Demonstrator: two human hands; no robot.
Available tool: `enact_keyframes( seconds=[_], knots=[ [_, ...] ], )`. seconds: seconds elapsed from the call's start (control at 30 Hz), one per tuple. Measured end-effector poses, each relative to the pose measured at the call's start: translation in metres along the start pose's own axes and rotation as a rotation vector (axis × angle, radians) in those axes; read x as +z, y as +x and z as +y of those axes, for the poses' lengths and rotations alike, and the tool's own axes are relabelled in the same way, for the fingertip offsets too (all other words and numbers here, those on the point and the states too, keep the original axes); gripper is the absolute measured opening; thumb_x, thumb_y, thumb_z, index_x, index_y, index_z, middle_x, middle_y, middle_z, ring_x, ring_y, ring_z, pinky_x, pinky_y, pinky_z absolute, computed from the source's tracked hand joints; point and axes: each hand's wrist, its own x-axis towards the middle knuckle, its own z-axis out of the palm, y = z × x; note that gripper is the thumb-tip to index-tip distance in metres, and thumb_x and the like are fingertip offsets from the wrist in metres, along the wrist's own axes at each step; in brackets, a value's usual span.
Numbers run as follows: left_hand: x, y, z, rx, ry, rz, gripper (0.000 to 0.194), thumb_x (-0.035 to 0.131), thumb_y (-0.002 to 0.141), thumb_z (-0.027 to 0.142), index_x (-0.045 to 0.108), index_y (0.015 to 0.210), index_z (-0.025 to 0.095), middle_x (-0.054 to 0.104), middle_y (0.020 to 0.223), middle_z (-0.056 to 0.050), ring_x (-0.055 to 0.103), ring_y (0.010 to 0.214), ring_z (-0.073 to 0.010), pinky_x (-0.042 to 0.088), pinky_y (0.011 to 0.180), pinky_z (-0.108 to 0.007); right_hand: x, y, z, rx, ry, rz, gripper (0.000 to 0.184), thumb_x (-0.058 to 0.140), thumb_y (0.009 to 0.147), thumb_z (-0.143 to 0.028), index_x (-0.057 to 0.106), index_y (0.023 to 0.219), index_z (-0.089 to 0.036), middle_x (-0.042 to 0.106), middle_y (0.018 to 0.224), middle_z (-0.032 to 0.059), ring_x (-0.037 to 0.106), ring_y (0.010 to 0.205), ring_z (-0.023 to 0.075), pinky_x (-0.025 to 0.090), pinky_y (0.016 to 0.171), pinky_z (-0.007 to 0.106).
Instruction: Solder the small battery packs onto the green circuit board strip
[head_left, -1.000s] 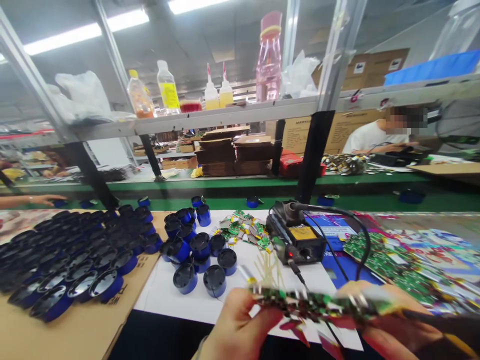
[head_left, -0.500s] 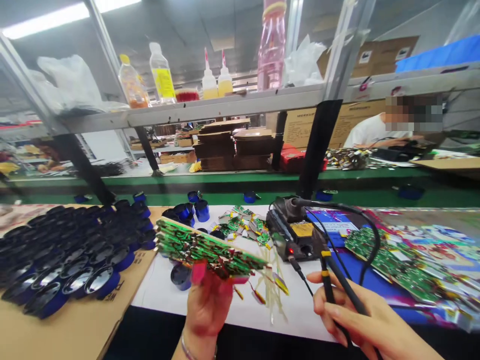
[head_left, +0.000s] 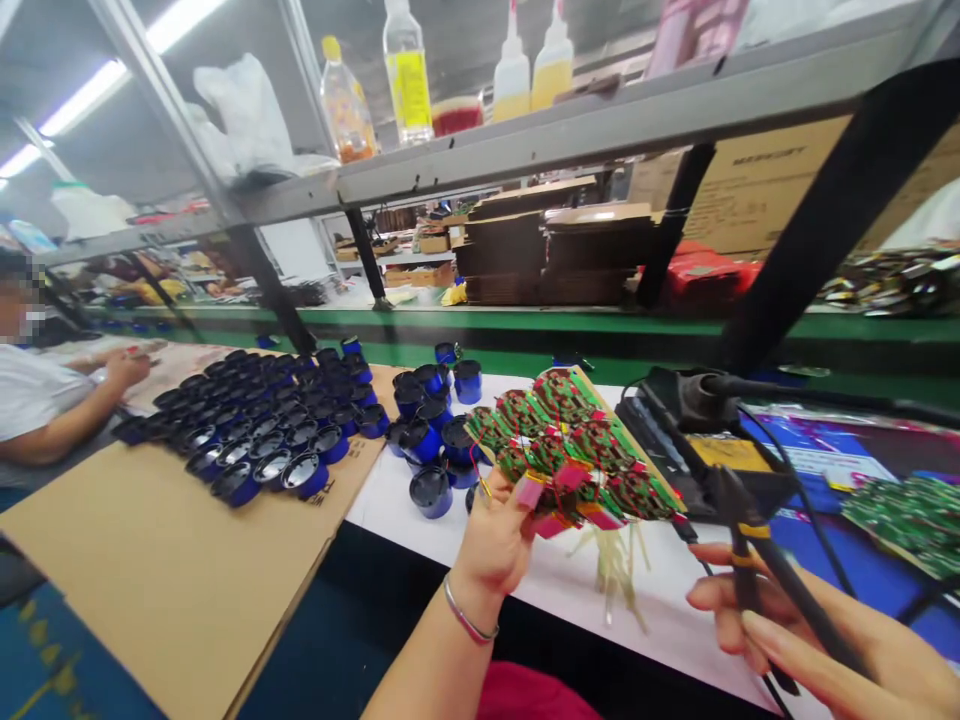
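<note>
My left hand (head_left: pixel 493 548) grips a panel of joined circuit boards (head_left: pixel 559 435) by its near edge. The panel is tilted, its populated side facing me, and small pink-and-yellow parts (head_left: pixel 574 478) with wires hang along its lower side. In my right hand (head_left: pixel 844 620) are black-handled pliers (head_left: pixel 750 560) with yellow bands, their jaws pointing up and away. They stay apart from the panel, to its right. Below the panel, thin pale strips (head_left: pixel 619 580) lie on the white sheet (head_left: pixel 465 525). The loose boards behind the panel are now hidden.
Many blue-black round housings (head_left: pixel 262 425) stand on cardboard (head_left: pixel 187 560) at left; more housings (head_left: pixel 431 490) are beside the panel. A soldering station (head_left: pixel 697 420) with cables and another board panel (head_left: pixel 907 520) are at right. A shelf (head_left: pixel 480 155) spans above. A person (head_left: pixel 67 400) works at far left.
The view has swung left. My left hand has turned the panel so its parts-covered face shows. The pliers remain in my right hand. A person at the left has come into view.
</note>
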Motion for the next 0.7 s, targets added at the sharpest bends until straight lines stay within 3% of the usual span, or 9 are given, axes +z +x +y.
enact_keyframes(
  seconds=[0.1,0.23,0.33,0.47,0.7],
  knots=[
    [0.002,0.000,-0.002,-0.013,0.003,0.055,0.031,0.080,0.064,0.029,0.060,0.085,0.018,0.068,0.083,0.000,0.066,0.082,-0.0163,0.051,0.081,-0.032,-0.001,0.000,-0.001,0.023,-0.035,-0.100,0.056,0.065,0.064,-0.065,0.058,0.114,-0.042,0.058,0.105,0.0055,0.053,0.103,0.0313,0.036,0.108,0.041],
    [0.002,0.000,-0.002,-0.048,0.025,0.044,0.029,0.078,0.067,0.028,0.064,0.090,0.017,0.071,0.089,-0.004,0.067,0.083,-0.0181,0.052,0.079,-0.032,-0.003,0.004,0.006,0.049,-0.044,-0.187,0.081,0.067,0.062,-0.064,0.044,0.134,-0.037,0.052,0.126,0.0041,0.049,0.113,0.0327,0.030,0.113,0.042],
    [0.002,0.001,-0.003,-0.055,0.014,0.062,0.025,0.078,0.068,0.026,0.066,0.088,0.016,0.072,0.091,-0.004,0.067,0.083,-0.0175,0.053,0.077,-0.030,-0.005,0.006,0.016,0.041,-0.080,-0.234,0.090,0.067,0.062,-0.063,0.036,0.141,-0.033,0.049,0.130,0.0031,0.042,0.123,0.0326,0.029,0.113,0.042],
    [0.000,0.000,-0.005,-0.077,0.041,0.095,0.024,0.077,0.069,0.025,0.067,0.090,0.016,0.072,0.094,-0.005,0.067,0.084,-0.0177,0.054,0.075,-0.029,-0.007,0.005,0.029,0.009,-0.121,-0.210,0.085,0.068,0.062,-0.062,0.042,0.138,-0.031,0.054,0.124,0.0022,0.047,0.118,0.0294,0.031,0.111,0.037],
    [0.002,-0.002,-0.003,0.003,0.098,0.004,0.018,0.071,0.076,0.021,0.068,0.093,0.015,0.071,0.097,-0.006,0.067,0.088,-0.0177,0.053,0.077,-0.029,-0.011,0.006,0.038,0.047,-0.111,-0.137,0.066,0.073,0.057,-0.057,0.059,0.117,-0.035,0.062,0.104,0.0005,0.054,0.107,0.0297,0.039,0.106,0.033]
  ],
)
